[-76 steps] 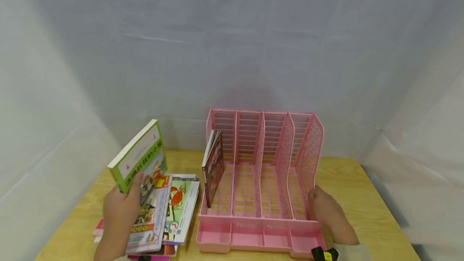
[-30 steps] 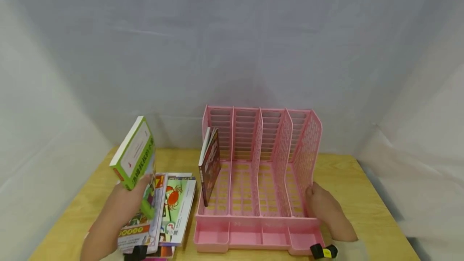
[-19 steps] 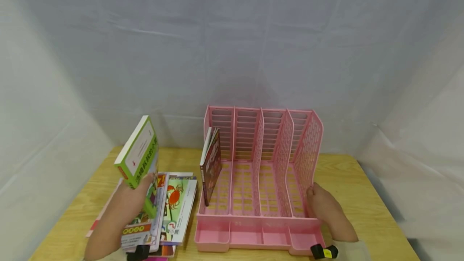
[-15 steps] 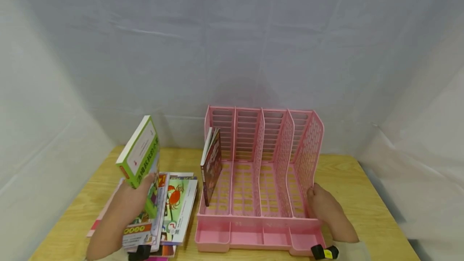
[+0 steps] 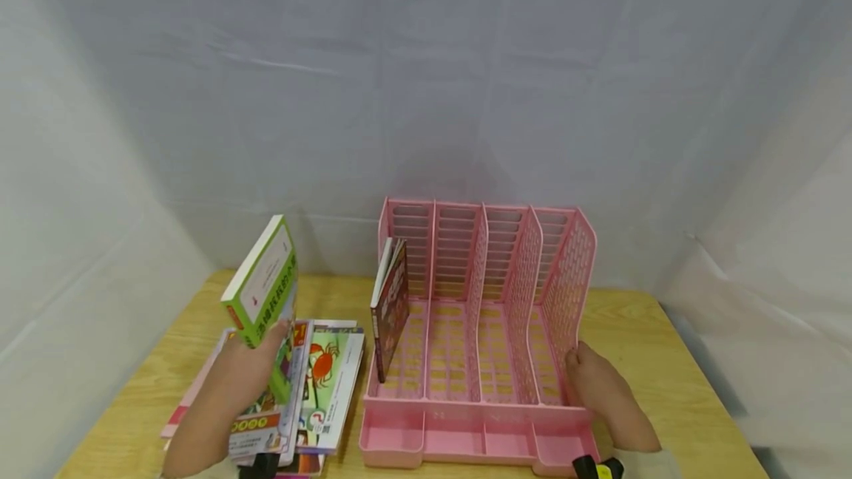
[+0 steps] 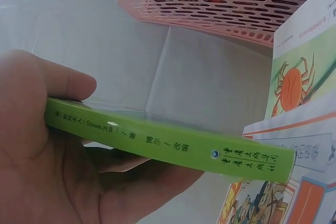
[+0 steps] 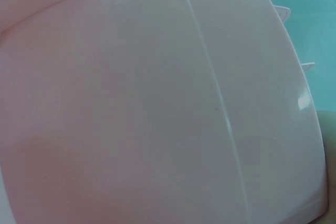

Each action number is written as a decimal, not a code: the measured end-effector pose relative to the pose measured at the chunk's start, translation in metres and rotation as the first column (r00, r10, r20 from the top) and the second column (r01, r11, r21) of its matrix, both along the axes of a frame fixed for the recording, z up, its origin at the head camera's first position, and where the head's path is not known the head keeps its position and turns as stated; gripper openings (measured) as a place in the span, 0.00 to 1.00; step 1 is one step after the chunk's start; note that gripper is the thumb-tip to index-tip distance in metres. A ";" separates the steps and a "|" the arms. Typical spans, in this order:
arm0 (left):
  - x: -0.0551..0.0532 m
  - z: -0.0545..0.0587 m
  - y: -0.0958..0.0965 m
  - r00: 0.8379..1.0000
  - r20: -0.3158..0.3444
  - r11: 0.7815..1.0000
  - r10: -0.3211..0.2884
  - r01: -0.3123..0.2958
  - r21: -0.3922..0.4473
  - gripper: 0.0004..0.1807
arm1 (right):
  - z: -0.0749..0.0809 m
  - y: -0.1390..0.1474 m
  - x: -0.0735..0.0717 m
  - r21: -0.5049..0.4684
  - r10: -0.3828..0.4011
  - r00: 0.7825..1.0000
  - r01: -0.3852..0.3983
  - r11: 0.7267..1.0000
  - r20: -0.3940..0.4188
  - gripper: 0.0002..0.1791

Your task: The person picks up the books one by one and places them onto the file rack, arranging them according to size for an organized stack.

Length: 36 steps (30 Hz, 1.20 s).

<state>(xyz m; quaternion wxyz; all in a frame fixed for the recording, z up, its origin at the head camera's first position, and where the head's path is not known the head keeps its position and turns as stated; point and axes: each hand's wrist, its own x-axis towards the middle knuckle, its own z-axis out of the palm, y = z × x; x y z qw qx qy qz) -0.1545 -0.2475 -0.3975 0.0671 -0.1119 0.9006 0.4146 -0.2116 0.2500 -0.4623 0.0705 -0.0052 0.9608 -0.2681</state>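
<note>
My left hand (image 5: 242,372) holds a thick green-and-white book (image 5: 269,279) upright at a slant above a pile of books. The left wrist view shows the book's green spine (image 6: 168,137) between thumb and fingers. My right hand (image 5: 602,394) grips the right side wall of a pink desk file rack (image 5: 459,406). Pink plastic fills most of the right wrist view, with a bit of the hand (image 7: 331,166) at its right edge. A thin dark brown book (image 5: 391,316) stands leaning in the rack's leftmost slot.
The pile on the left includes a booklet with a red crab (image 5: 333,368) and a comic-style book (image 5: 259,431) below my left hand. Small compartments (image 5: 393,431) line the rack's front. The wooden table (image 5: 626,316) backs onto a grey sheet (image 5: 452,94).
Compared with the oldest frame, my left hand has turned the green book steeper, its spine more toward me. It has since shifted slightly right. My right hand keeps its grip on the rack.
</note>
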 end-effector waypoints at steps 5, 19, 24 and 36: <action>-0.001 0.000 0.001 1.000 0.020 1.000 0.010 -0.010 -0.006 0.51 | -0.001 0.001 0.001 -0.006 -0.002 1.000 0.002 1.000 -0.003 0.25; 0.002 0.001 0.003 0.998 0.045 0.999 0.034 -0.035 0.029 0.53 | -0.004 0.000 0.001 0.005 -0.021 1.000 0.021 1.000 -0.004 0.26; 0.002 0.001 0.003 0.999 0.032 0.998 0.033 -0.035 0.054 0.52 | -0.003 -0.001 -0.001 0.009 -0.031 0.999 0.031 0.999 0.009 0.27; -0.002 0.001 0.003 1.000 0.011 1.000 0.010 -0.010 -0.015 0.50 | 0.000 -0.002 -0.003 -0.015 -0.070 0.995 0.071 0.997 0.078 0.27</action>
